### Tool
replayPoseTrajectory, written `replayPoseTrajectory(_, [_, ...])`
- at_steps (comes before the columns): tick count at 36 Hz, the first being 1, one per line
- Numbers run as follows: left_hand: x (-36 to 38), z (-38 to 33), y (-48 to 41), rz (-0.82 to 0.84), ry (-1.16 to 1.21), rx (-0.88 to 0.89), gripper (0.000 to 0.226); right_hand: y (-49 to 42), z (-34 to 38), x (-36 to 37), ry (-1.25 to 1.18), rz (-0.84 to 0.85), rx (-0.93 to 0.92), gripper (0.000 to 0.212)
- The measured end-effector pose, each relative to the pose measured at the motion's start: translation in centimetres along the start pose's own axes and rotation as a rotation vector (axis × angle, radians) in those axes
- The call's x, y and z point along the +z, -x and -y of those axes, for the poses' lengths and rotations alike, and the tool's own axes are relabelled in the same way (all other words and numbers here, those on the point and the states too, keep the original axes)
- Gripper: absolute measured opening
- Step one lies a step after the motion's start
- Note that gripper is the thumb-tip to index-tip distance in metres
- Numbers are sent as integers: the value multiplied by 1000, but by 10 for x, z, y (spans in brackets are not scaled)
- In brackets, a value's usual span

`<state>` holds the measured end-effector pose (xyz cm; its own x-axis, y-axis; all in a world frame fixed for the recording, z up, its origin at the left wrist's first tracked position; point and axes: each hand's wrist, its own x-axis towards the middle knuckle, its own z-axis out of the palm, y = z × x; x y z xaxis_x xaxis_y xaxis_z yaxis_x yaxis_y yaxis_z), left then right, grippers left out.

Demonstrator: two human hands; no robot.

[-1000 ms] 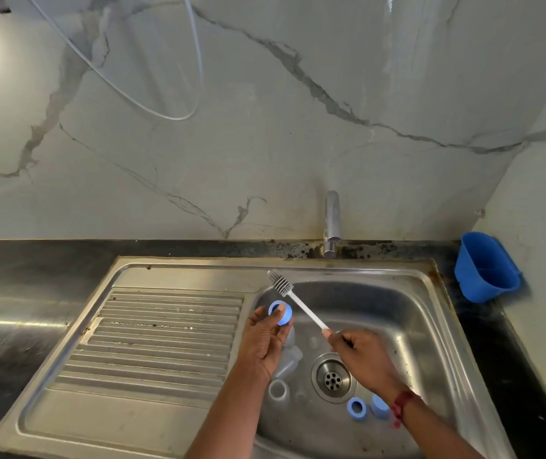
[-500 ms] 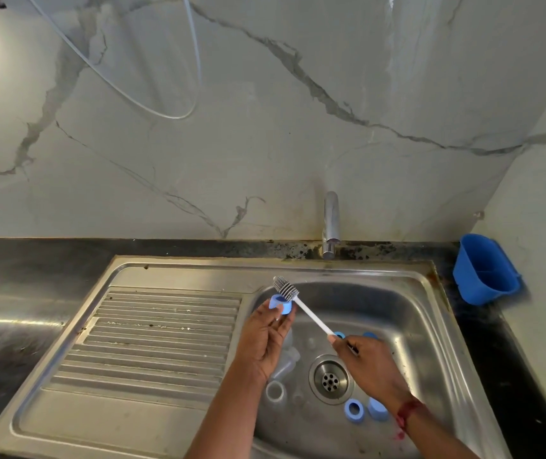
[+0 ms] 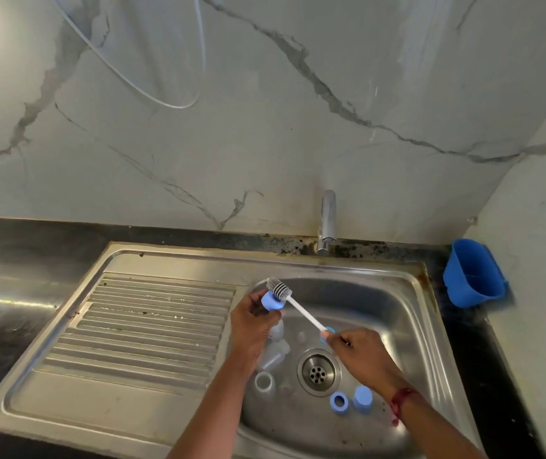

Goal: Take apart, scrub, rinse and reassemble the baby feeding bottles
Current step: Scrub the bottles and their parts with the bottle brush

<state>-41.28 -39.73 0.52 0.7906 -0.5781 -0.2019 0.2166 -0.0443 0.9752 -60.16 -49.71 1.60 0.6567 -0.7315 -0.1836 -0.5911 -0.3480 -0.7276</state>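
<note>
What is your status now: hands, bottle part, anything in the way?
Left hand grips blue ring. Right hand holds brush, head at the ring. Other bottle parts lie loose in sink; nothing blocks the brush.
</note>
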Motion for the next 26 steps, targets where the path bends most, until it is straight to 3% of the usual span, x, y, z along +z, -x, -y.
replayPoseTrajectory(4, [9,-4,3,22,-71,28,38,-5,-4,0,-4,-29,4,61])
replayPoseTrajectory(13, [-5,-14,-2,-49,17,2,40,18,5,6,-82,-38,70,62])
replayPoseTrajectory(20, [-1,-6,8,92,-125,-9,41,20,13,16,-44,-120,115,58])
replayPoseTrajectory(26, [-7,-4,10,-2,-15,-20,40,40,14,24,9,-85,154,56])
